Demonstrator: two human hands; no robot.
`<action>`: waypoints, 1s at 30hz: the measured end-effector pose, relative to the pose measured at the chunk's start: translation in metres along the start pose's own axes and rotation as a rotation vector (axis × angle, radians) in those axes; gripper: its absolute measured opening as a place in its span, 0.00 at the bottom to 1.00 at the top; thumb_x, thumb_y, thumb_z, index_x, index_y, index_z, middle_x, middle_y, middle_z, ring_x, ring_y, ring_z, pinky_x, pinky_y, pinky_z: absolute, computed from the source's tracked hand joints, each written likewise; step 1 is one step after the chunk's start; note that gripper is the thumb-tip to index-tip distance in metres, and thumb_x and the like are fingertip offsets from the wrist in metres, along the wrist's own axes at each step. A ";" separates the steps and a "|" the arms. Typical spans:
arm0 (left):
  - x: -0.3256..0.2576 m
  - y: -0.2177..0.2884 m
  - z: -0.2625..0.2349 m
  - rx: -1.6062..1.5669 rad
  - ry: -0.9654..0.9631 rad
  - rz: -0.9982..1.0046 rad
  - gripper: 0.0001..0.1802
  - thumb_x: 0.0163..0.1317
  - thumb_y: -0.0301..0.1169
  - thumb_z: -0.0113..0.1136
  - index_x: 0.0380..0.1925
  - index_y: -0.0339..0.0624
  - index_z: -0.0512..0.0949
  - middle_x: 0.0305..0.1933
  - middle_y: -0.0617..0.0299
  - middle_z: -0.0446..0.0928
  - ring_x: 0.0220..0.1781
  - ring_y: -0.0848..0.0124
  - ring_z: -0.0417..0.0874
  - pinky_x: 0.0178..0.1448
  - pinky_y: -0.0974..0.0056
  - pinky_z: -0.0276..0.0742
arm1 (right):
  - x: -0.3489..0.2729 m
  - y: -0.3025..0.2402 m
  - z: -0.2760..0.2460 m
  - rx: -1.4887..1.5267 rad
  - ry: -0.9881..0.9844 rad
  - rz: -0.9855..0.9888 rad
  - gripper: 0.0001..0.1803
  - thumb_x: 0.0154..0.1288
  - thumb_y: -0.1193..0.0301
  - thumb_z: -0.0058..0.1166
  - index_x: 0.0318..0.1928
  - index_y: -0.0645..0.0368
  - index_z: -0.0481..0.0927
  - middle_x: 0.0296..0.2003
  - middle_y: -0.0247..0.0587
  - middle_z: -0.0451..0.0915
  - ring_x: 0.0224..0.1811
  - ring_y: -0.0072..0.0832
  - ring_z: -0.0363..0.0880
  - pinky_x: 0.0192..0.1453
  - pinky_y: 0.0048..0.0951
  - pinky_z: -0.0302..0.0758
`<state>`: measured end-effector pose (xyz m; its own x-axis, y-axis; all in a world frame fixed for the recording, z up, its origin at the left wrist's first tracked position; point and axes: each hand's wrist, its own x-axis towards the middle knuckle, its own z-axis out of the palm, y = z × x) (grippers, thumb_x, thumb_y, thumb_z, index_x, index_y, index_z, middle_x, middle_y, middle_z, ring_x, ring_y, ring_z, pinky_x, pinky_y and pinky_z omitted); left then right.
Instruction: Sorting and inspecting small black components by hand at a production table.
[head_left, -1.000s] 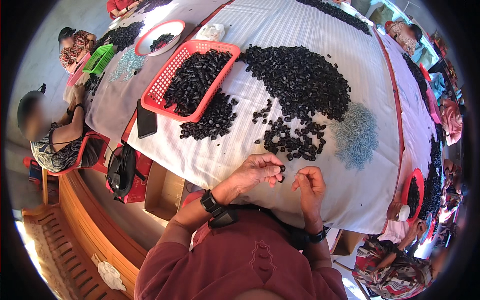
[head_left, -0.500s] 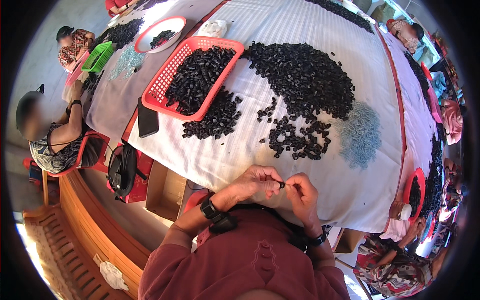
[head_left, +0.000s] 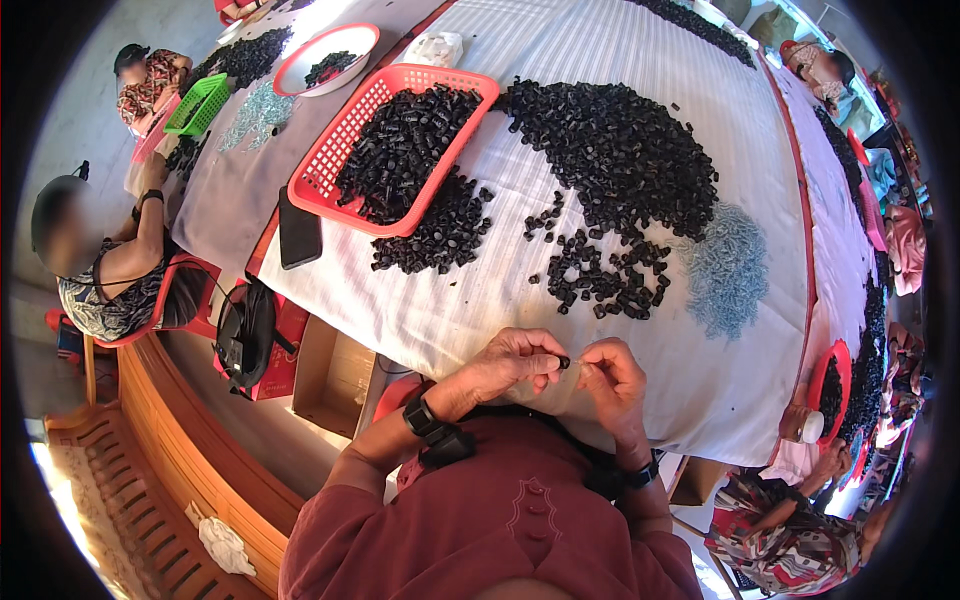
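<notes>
At the table's near edge, my left hand (head_left: 515, 362) pinches a small black cap-like piece (head_left: 563, 362) between thumb and fingertips. Just to its right, my right hand (head_left: 612, 378) is closed in a pinch on a thin pale sliver (head_left: 578, 362), too small to make out fully. A narrow gap separates the two hands. Beyond them lies a scatter of loose black pieces (head_left: 605, 275), which runs into a large black heap (head_left: 630, 160). To the right of these sits a pile of thin pale-blue pieces (head_left: 727, 275).
A red basket (head_left: 318, 165) full of black pieces stands left of the heap, with a dark phone (head_left: 299, 232) beside it. A red-rimmed basin (head_left: 290, 78) and a green basket (head_left: 200, 105) are farther left. Other people sit along both sides. A wooden bench (head_left: 190, 440) stands lower left.
My right hand has drawn slightly right, opening a small gap from the black piece, and a pale sliver shows at its fingertips. My left hand keeps its grip. The view has shifted slightly.
</notes>
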<state>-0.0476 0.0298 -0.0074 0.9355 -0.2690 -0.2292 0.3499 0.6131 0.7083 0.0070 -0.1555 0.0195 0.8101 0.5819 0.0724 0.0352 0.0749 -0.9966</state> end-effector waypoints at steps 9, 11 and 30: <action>-0.002 -0.001 0.001 0.125 -0.011 0.006 0.07 0.60 0.26 0.58 0.36 0.35 0.77 0.27 0.63 0.77 0.25 0.79 0.76 0.30 0.74 0.73 | 0.002 -0.008 -0.005 -0.206 -0.124 0.022 0.04 0.59 0.81 0.53 0.35 0.61 0.73 0.30 0.32 0.70 0.30 0.17 0.69 0.34 0.19 0.68; -0.003 -0.001 -0.001 0.146 -0.023 0.012 0.06 0.60 0.26 0.58 0.35 0.35 0.77 0.26 0.63 0.77 0.24 0.79 0.75 0.28 0.75 0.72 | 0.004 -0.016 -0.004 -0.291 -0.198 -0.030 0.05 0.57 0.81 0.54 0.34 0.61 0.74 0.29 0.33 0.70 0.29 0.18 0.68 0.32 0.19 0.68; -0.007 0.012 -0.020 0.099 -0.145 -0.042 0.07 0.61 0.26 0.57 0.36 0.34 0.76 0.25 0.62 0.76 0.23 0.78 0.74 0.28 0.74 0.71 | 0.022 -0.015 0.003 -0.123 -0.313 0.172 0.06 0.57 0.78 0.56 0.33 0.60 0.72 0.27 0.27 0.69 0.28 0.13 0.65 0.31 0.18 0.65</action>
<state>-0.0494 0.0536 -0.0104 0.9007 -0.4011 -0.1667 0.3751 0.5247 0.7642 0.0222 -0.1413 0.0359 0.5926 0.7984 -0.1066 -0.0004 -0.1320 -0.9913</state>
